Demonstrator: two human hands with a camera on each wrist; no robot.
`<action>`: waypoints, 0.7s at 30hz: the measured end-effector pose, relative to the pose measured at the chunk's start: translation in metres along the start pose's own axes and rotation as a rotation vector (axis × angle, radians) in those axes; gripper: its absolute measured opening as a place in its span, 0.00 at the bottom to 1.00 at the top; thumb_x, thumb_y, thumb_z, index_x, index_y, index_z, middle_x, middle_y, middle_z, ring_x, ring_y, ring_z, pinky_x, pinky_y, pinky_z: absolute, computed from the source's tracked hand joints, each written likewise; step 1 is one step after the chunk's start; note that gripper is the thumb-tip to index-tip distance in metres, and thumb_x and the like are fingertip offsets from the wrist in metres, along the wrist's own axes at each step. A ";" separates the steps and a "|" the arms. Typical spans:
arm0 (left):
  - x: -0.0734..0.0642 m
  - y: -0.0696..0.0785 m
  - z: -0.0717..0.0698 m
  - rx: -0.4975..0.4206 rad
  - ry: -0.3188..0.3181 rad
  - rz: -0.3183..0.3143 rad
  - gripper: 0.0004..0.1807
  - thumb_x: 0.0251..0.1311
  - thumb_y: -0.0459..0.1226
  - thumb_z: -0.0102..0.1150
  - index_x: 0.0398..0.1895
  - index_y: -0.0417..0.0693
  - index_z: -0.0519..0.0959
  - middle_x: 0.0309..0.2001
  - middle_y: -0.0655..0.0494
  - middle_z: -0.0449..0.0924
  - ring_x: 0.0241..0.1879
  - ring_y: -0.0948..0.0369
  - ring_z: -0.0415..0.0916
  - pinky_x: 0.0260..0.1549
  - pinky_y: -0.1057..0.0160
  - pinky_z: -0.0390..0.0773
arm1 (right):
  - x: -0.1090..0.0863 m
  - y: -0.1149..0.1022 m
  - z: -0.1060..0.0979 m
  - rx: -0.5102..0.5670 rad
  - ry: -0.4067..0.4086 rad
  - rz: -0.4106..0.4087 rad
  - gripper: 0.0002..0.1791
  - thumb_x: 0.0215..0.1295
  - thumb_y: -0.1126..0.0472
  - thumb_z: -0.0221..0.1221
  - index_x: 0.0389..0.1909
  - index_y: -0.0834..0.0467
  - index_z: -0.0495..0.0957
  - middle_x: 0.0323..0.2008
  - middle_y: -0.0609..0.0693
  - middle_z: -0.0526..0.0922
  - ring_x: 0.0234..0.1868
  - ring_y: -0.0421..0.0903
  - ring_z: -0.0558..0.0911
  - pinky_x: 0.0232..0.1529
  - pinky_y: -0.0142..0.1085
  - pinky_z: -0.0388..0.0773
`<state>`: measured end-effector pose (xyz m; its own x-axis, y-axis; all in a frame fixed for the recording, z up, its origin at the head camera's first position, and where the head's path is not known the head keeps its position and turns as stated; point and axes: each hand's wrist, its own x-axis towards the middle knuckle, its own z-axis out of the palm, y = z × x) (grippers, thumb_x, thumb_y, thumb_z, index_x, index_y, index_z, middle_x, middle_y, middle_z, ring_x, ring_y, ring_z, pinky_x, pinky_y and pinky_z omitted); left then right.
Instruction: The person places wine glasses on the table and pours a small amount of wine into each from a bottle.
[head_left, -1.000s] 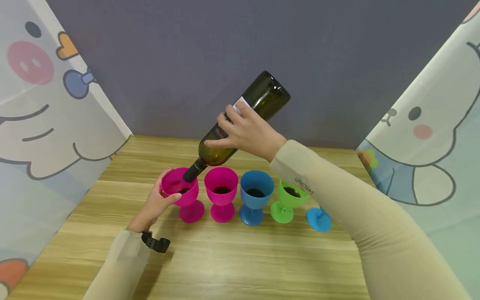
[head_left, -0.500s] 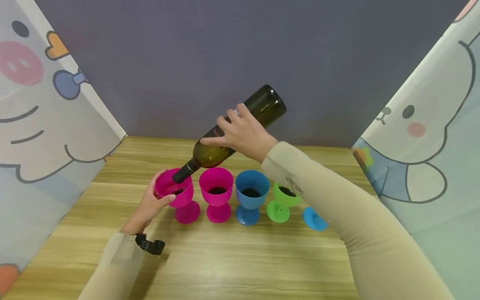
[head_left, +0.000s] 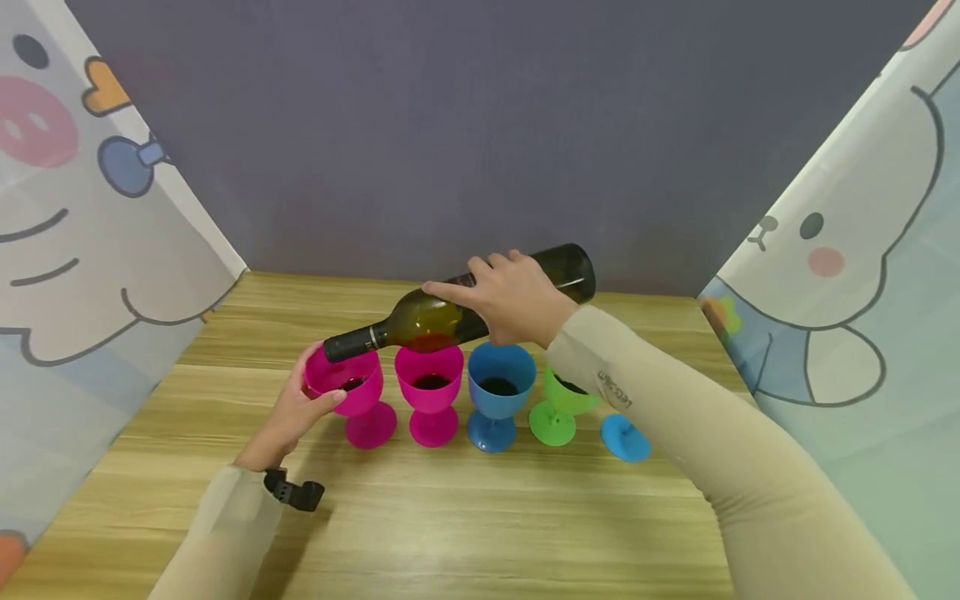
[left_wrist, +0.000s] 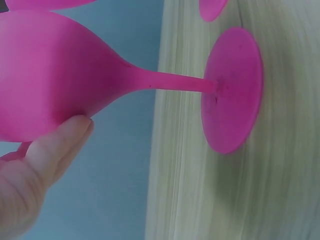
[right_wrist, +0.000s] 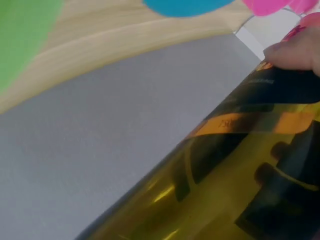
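My right hand [head_left: 513, 296] grips a dark glass wine bottle [head_left: 423, 321] round its body. The bottle lies nearly level, its neck pointing left and tipped slightly down, the mouth above the leftmost pink goblet [head_left: 367, 400]. Some reddish liquid shows in the bottle's shoulder. My left hand [head_left: 296, 408] holds that goblet by its bowl, thumb on the near side; dark liquid sits at the bottom. In the left wrist view, the goblet's foot [left_wrist: 232, 90] stands on the table. The right wrist view shows the bottle's body [right_wrist: 200, 175] close up, with a thumb on its label.
A second pink goblet [head_left: 429, 392], a blue goblet [head_left: 498, 396] and a green goblet [head_left: 562, 400] stand in a row to the right, each with dark liquid. A blue foot [head_left: 625, 437] shows beyond, its upper part hidden by my right sleeve [head_left: 675, 433]. A grey wall [head_left: 480, 142] rises behind the wooden table [head_left: 465, 525].
The bottle has tilted from steeply neck-down to nearly level, its base dropping and its mouth shifting left. My left hand keeps its hold on the goblet. The view has shifted slightly.
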<state>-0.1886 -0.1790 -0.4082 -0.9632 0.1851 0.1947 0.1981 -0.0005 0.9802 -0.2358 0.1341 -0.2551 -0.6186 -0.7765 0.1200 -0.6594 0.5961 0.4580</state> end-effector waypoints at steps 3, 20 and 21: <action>0.000 0.001 -0.001 -0.006 -0.018 -0.003 0.38 0.54 0.21 0.54 0.66 0.57 0.59 0.48 0.69 0.73 0.43 0.70 0.77 0.33 0.69 0.80 | -0.005 -0.002 0.000 0.032 -0.009 0.003 0.47 0.51 0.51 0.67 0.72 0.37 0.55 0.41 0.56 0.78 0.33 0.53 0.78 0.39 0.44 0.79; 0.000 0.004 -0.003 0.035 -0.052 -0.043 0.38 0.57 0.24 0.56 0.69 0.49 0.54 0.51 0.58 0.67 0.44 0.69 0.75 0.34 0.69 0.80 | -0.065 0.004 -0.003 0.097 0.097 0.043 0.53 0.37 0.44 0.74 0.69 0.42 0.61 0.38 0.57 0.80 0.31 0.55 0.79 0.29 0.45 0.81; 0.001 0.004 -0.004 0.050 -0.048 -0.051 0.38 0.57 0.24 0.56 0.69 0.49 0.53 0.51 0.56 0.66 0.43 0.69 0.75 0.34 0.69 0.80 | -0.070 0.006 -0.002 0.094 0.109 0.050 0.52 0.36 0.45 0.73 0.69 0.42 0.62 0.37 0.57 0.80 0.30 0.55 0.79 0.27 0.45 0.81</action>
<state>-0.1891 -0.1823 -0.4039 -0.9627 0.2305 0.1419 0.1594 0.0591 0.9854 -0.1955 0.1912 -0.2587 -0.6051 -0.7599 0.2376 -0.6693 0.6471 0.3651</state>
